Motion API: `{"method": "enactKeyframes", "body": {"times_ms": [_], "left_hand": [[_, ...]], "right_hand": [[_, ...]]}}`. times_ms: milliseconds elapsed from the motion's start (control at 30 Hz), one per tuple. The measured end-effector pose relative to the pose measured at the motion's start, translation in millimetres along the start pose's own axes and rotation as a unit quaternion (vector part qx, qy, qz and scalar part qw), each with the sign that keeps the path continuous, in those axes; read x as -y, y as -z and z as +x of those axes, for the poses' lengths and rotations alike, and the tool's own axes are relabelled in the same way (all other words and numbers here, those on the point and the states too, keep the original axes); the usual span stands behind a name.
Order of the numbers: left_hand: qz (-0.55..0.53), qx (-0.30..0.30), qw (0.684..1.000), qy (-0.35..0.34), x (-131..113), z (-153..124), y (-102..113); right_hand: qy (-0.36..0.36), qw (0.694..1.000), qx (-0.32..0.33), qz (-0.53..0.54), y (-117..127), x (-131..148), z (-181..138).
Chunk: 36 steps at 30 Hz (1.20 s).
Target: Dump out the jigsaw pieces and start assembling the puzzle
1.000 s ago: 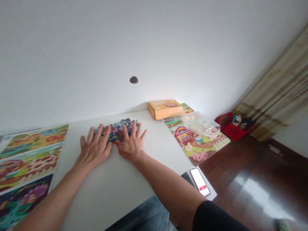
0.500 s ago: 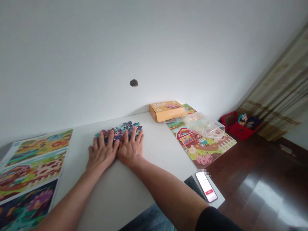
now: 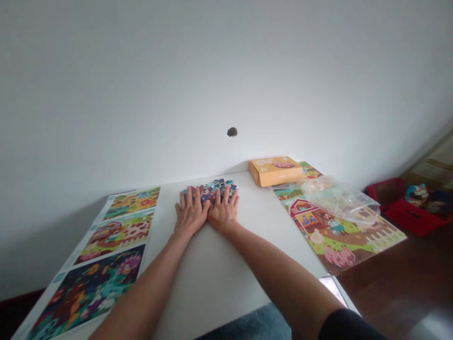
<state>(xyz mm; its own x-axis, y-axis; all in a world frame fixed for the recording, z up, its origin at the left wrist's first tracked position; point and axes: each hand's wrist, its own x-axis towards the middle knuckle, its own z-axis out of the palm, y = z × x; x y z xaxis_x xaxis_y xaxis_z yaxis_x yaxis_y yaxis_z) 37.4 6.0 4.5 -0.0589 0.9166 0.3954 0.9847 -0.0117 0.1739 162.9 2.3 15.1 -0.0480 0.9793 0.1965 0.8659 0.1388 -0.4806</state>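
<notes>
Pale, smooth wall [image 3: 170,85] filled the upper frame, and below it a flat white table [image 3: 212,278] ran from the centre toward the bottom edge. At lower left lay a long glossy sheet printed with three colourful pictures [image 3: 120,231]; at right lay a colourful printed farm-scene sheet [image 3: 318,255], with a crumpled clear plastic bag [image 3: 354,203] upon it. An open red box [image 3: 406,215] stood at the far right edge. Just right of centre, near the wall, sat a yellow-orange cardboard box [image 3: 278,178]. Around the middle, the left hand [image 3: 191,213] and right hand [image 3: 222,211] lay side by side, palms down, fingers extended and moderately spread over a heap of small multicoloured jigsaw pieces [image 3: 221,183], which showed beyond and between the fingertips. A white-screened phone [image 3: 331,288], partly hidden by the right forearm, lay at lower right. Above centre, a small dark round hole [image 3: 232,132] pierced the wall.
</notes>
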Motion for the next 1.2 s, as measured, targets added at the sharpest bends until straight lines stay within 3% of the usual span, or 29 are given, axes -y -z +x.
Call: {"method": "enactKeyframes", "body": {"times_ms": [133, 233, 367, 500, 833, 933, 1033, 1133, 1200], "left_hand": [[-0.039, -0.109, 0.993, -0.027, 4.2, -10.5, 10.2], [-0.06, -0.098, 0.993, -0.01, 8.7, -14.0, 13.6], [-0.068, -0.048, 0.997, 0.005, 11.9, -12.5, 14.7], [-0.069, -0.033, 0.997, -0.016, 9.1, -10.9, 15.8], [-0.109, -0.049, 0.993, -0.025, 2.3, -10.8, 23.2], [-0.172, -0.072, 0.978, -0.097, -9.6, -16.0, 36.1], [-0.257, -0.064, 0.949, -0.173, -31.9, -30.9, 47.5], [-0.292, 0.026, 0.912, -0.286, -52.9, -47.4, 49.7], [-0.302, 0.096, 0.885, -0.34, -59.6, -53.4, 47.6]], "right_hand": [[0.076, 0.992, -0.078, 0.063, 3.1, -13.6, -1.6], [0.058, 0.985, -0.134, 0.095, 6.5, -29.5, -2.3], [0.054, 0.995, -0.074, 0.049, 14.2, -44.0, 3.5], [0.026, 0.998, -0.039, 0.048, 20.2, -44.9, 12.6], [0.034, 0.995, -0.057, 0.081, 12.1, -42.7, 15.6], [0.037, 0.99, -0.081, 0.111, 19.7, -41.2, 15.8], [0.021, 0.972, -0.172, 0.159, 34.8, -39.2, 16.1], [-0.02, 0.946, -0.254, 0.201, 47.2, -40.9, 16.2], [-0.022, 0.94, -0.25, 0.232, 49.2, -43.8, 16.8]]}}
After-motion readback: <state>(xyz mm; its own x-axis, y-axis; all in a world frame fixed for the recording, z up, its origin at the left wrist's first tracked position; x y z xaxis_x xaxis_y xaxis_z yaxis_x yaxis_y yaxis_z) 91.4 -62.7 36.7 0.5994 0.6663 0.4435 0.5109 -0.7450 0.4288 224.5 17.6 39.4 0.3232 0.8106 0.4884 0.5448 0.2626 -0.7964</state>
